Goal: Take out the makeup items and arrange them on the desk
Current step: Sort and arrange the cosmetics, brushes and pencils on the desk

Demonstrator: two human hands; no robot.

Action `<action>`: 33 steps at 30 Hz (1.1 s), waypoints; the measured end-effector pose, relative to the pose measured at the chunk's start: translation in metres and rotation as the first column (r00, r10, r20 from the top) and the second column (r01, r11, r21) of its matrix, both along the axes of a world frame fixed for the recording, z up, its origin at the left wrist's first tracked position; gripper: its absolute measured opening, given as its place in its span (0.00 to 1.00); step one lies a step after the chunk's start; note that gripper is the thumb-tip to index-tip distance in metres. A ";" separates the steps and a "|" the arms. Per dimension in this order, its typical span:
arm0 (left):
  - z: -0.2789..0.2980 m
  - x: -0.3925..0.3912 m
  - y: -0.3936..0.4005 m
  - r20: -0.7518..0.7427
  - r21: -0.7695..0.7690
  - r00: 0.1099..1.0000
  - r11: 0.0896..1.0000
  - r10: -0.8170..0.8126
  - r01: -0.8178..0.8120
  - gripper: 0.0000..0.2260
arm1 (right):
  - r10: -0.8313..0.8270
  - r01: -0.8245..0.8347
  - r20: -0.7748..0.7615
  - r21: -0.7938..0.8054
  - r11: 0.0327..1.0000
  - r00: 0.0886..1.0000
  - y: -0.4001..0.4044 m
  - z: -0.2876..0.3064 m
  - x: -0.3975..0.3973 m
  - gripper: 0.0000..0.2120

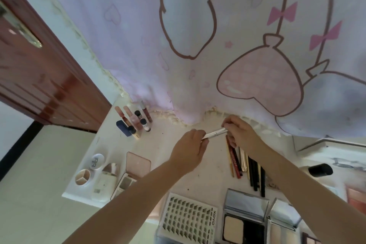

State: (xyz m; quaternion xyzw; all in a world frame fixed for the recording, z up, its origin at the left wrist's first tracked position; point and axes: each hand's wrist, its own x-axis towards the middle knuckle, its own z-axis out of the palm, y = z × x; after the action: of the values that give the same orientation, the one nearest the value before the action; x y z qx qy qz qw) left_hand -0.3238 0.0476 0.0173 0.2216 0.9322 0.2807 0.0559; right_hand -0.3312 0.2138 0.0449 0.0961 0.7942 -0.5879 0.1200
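- Two hands on one item: I see the left hand (191, 143) and the right hand (238, 131) each pinching an end of a slim white pen-shaped makeup stick (215, 132), held in the air above the white desk (178, 166), near the curtain hem.
- Fingers: curled round the stick's ends on both sides; nothing else is held.
- Step in hand, as I judge it: placing this stick, possibly checking or capping it; I cannot tell which.
- Next move: I would lower it beside the row of dark and red pencils (245, 164), parallel to them.
- Nearby: cluster of small lip-gloss tubes and bottles (134, 121); round white jar (96, 161); pink translucent compact (136, 164); tray of false lashes (188, 220); open silver powder compact (244, 218).
- In the way: the pink-printed curtain (198, 45) hangs onto the desk's back edge; the pencils lie under the right wrist.
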 end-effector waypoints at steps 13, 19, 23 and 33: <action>0.135 -0.051 -0.043 -0.062 -0.099 0.945 0.944 -0.322 0.315 0.09 | -0.278 0.335 -0.441 0.055 0.941 0.854 -0.056 0.118 -0.011 0.15; 0.163 -0.058 -0.081 0.276 0.142 0.877 0.919 -0.394 0.368 0.13 | -0.108 0.245 -0.574 0.166 0.955 0.811 -0.082 0.138 0.003 0.15; 0.159 -0.072 -0.093 -0.180 -0.333 0.881 0.870 -0.438 0.364 0.13 | -0.005 0.081 -0.246 0.300 0.950 0.969 -0.093 0.135 0.002 0.16; 0.139 -0.083 -0.110 -0.329 -0.331 0.846 0.890 -0.420 0.313 0.14 | -0.185 0.224 -0.435 0.039 0.974 0.881 -0.118 0.114 0.011 0.12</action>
State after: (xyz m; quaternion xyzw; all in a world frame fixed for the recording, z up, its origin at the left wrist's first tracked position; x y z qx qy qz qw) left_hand -0.4070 -0.0628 0.1568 0.4390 0.8928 0.0875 -0.0498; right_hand -0.3205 0.0960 0.1591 0.0529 0.8115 -0.5685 -0.1245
